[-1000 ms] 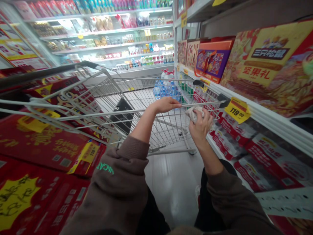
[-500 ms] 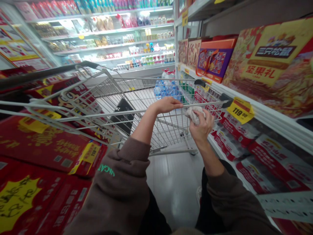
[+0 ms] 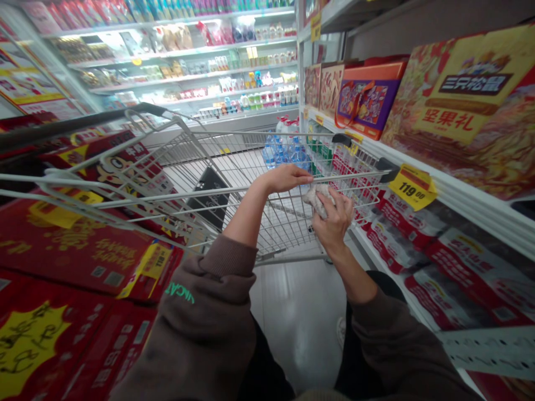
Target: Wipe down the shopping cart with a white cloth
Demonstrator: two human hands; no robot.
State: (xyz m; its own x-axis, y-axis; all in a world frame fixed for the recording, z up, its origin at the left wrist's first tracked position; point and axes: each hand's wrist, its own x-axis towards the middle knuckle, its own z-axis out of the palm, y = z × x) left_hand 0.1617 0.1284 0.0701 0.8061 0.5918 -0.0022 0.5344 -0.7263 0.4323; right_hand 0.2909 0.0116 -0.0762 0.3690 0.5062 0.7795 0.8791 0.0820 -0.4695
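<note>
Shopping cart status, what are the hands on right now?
Left hand gripping cart rail. Right hand clutching crumpled pale cloth, off the rail. Black flat item inside the cart.

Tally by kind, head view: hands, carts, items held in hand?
Hands: 2 (left hand, right hand)
Shopping carts: 1
Items held in hand: 1 (crumpled pale tissue or cloth, in the right hand)
Total: 4
</note>
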